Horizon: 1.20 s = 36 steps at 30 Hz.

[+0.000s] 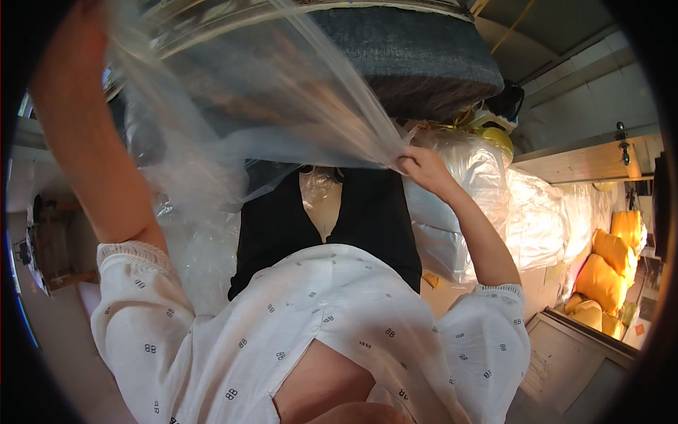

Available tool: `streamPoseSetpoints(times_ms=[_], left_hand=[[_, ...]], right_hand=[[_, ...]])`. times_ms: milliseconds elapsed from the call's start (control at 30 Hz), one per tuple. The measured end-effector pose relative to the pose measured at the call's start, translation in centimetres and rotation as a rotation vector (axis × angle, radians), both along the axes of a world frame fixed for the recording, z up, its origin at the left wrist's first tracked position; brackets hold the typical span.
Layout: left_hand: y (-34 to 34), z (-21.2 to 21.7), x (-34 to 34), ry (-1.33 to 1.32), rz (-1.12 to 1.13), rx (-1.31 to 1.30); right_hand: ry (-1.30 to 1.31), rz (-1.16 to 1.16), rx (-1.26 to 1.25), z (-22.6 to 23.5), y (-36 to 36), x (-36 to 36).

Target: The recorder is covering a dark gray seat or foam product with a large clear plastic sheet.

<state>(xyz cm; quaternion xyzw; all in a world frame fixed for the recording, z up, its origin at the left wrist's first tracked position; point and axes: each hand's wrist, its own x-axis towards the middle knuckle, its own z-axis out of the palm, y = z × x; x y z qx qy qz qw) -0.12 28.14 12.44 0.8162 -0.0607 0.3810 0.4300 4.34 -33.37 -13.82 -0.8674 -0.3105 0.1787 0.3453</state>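
Note:
A large sheet of clear plastic film (282,92) stretches across the upper part of the head view. My right hand (424,169) is closed on its lower right edge, pulling a fold taut. My left hand (79,32) is raised at the upper left, beside the film's bunched left part. Motion blur smears it, and its fingers cannot be made out. Beneath and behind the film lies a dark grey cushioned piece (417,60), partly seen through the plastic.
Bulky plastic-wrapped pieces (540,219) line the right side, below a wooden board (579,161) with a metal fitting. Yellow cushions (604,275) are piled farther right. More plastic film (205,247) lies by my left leg. A dark shelf-like frame (60,240) stands at the left.

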Motion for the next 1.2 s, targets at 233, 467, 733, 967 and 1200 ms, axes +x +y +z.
streamPoseSetpoints(times_ms=[233,467,733,967,1200], left_hand=[[-17.7,-5.4,1.1,0.128,-0.110,-0.382],[-15.7,-16.6,-0.7,0.232,0.120,-0.968],[13.4,-25.0,-14.6,0.213,0.940,-0.150],[30.8,-24.7,-19.3,0.392,1.098,0.697],[36.6,-26.0,-13.2,0.813,1.081,0.788]], right_hand=[[-0.719,-0.814,-0.439,3.5,-19.2,7.1],[-1.254,-1.252,-0.128,21.5,-30.1,22.6],[-0.908,-0.535,0.234,9.0,-3.8,22.7],[-0.714,-0.322,-0.364,9.9,-1.3,19.3],[-0.834,-0.439,0.002,9.9,-2.0,24.9]])
